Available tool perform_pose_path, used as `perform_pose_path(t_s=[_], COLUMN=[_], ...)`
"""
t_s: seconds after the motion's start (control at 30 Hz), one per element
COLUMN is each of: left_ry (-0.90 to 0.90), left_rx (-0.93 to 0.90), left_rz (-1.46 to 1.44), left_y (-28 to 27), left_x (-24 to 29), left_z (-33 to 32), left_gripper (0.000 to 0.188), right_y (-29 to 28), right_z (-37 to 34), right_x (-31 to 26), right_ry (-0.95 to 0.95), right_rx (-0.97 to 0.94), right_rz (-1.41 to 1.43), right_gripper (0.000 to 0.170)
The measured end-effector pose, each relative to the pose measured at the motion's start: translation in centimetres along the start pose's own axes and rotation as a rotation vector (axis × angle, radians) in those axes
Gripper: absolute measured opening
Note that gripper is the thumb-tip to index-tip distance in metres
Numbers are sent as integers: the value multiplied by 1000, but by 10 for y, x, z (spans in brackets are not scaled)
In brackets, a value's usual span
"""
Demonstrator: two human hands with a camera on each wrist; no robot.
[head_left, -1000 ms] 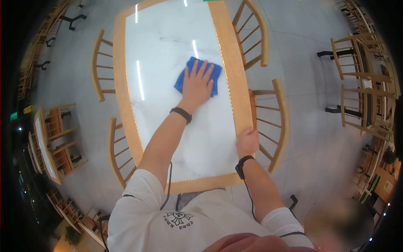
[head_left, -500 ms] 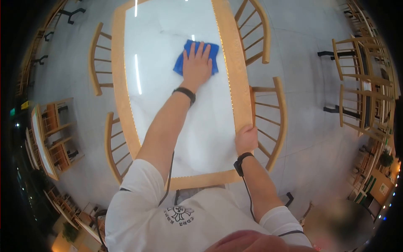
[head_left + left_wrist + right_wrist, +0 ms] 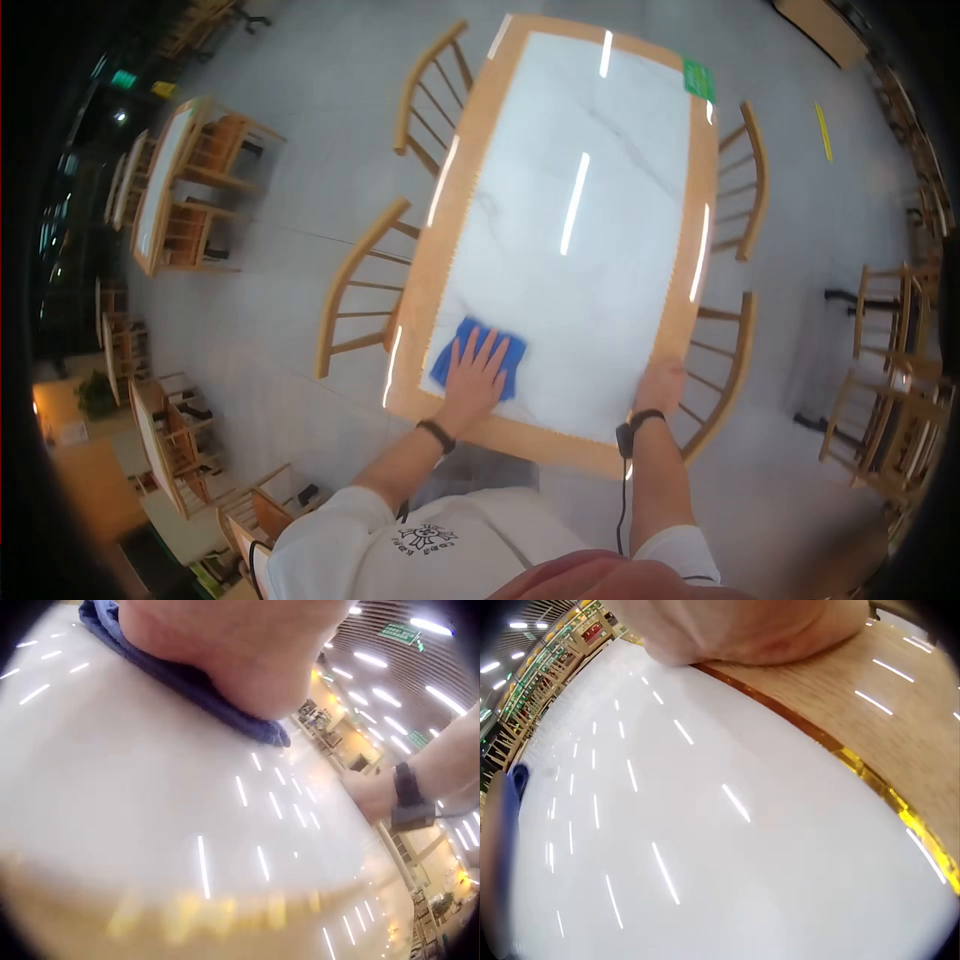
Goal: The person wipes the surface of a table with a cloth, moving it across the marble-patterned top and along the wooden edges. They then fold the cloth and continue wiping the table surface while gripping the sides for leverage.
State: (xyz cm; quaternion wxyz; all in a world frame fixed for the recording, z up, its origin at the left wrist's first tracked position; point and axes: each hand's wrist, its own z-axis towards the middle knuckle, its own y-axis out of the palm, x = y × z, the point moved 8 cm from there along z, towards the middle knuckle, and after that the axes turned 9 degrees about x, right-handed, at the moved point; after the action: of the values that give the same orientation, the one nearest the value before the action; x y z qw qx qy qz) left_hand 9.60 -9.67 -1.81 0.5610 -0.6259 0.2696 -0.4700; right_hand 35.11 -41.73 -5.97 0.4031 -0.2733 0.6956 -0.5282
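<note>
A blue cloth (image 3: 511, 362) lies on the white, marble-patterned top of the wood-framed table (image 3: 570, 310), at the near left corner. My left hand (image 3: 473, 380) presses flat on it with the fingers spread and pointing away from me. In the left wrist view the cloth's folded edge (image 3: 184, 681) shows under the heel of that hand. My right hand (image 3: 660, 388) grips the table's right wooden edge near the front, its fingers curled over the side and partly hidden. The heel of the right hand (image 3: 750, 634) sits on the border in the right wrist view.
Wooden chairs stand along both long sides, one (image 3: 350, 285) at the near left and another (image 3: 735, 375) beside my right hand. A green sign (image 3: 699, 81) is at the table's far right corner. More tables and chairs (image 3: 165, 190) stand farther off.
My left hand has drawn the cloth from farther up the table back to the near left corner. The head view has turned and shifted. My right hand stays on the right edge.
</note>
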Motion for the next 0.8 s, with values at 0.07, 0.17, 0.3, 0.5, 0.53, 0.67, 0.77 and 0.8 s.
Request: perform_pose_path(t_s=[0.07,0.17,0.3,0.5,0.53,0.67,0.77,0.8], left_ry=[-98,-214,-236,-300,-282,-197,-144,-128], left_rx=[-26,-50,7,120,135,178,212,229], left_rz=[29,49,92,181,178,167,179,185], left_y=[-11,-21,-30,-29,-29,-24,-15,-12], left_x=[-27,-62,-71,-92,-94,-102,-103,-102], left_z=[-53,-107,-100,-18,1,92,163,186], left_gripper=[65,65,65,65,65,64,63,62], right_y=[-3,-11,-6,1,1,-3,-6,-7], right_z=[-3,-7,-5,-1,-1,-3,-3,-3], right_x=[1,-6,-3,4,6,2,1,1], right_ry=[12,52,58,43,49,89,86,80], right_rx=[-20,-33,-47,-52,-58,-35,-22,-19], right_rz=[1,-17,2,-21,-24,-30,-46,-57], right_gripper=[61,62,62,64,64,64,62,62])
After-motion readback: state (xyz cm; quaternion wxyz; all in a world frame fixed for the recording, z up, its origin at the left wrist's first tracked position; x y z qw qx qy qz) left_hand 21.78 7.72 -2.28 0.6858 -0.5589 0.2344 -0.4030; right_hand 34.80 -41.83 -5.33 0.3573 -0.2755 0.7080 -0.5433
